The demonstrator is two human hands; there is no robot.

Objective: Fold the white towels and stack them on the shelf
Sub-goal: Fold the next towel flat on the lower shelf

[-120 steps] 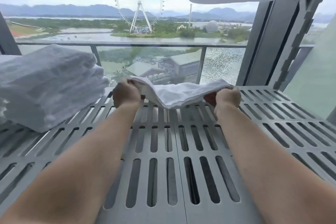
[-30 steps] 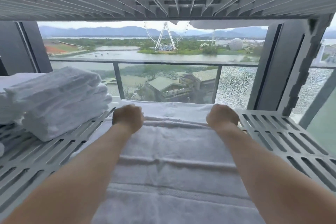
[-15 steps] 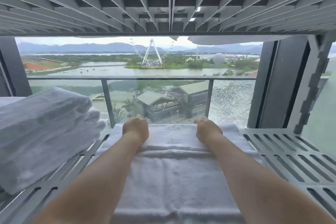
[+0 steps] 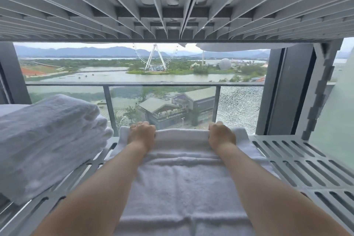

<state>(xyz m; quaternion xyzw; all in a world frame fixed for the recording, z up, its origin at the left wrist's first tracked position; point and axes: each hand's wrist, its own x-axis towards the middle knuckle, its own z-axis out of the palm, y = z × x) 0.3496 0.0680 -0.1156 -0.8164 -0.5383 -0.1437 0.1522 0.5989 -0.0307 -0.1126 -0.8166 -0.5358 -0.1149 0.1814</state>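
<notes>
A white towel (image 4: 182, 182) lies spread flat along the middle of the grey slatted shelf (image 4: 298, 161), reaching from the near edge to the far edge. My left hand (image 4: 142, 134) grips the towel's far edge on the left. My right hand (image 4: 221, 133) grips the same edge on the right, and the edge is bunched into a small roll between them. A stack of folded white towels (image 4: 47, 140) rests on the shelf's left side, close to my left forearm.
Another slatted shelf (image 4: 172, 5) hangs low overhead, with white towels showing through its gaps. A dark upright post (image 4: 277, 90) stands at the right rear. Behind the shelf is a window (image 4: 153, 74) with a glass balcony railing. The shelf's right part is bare slats.
Four seconds ago both hands held a bunched towel above the bare shelf. It now lies spread along the shelf, and my hands have slid to its far edge and closed on it.
</notes>
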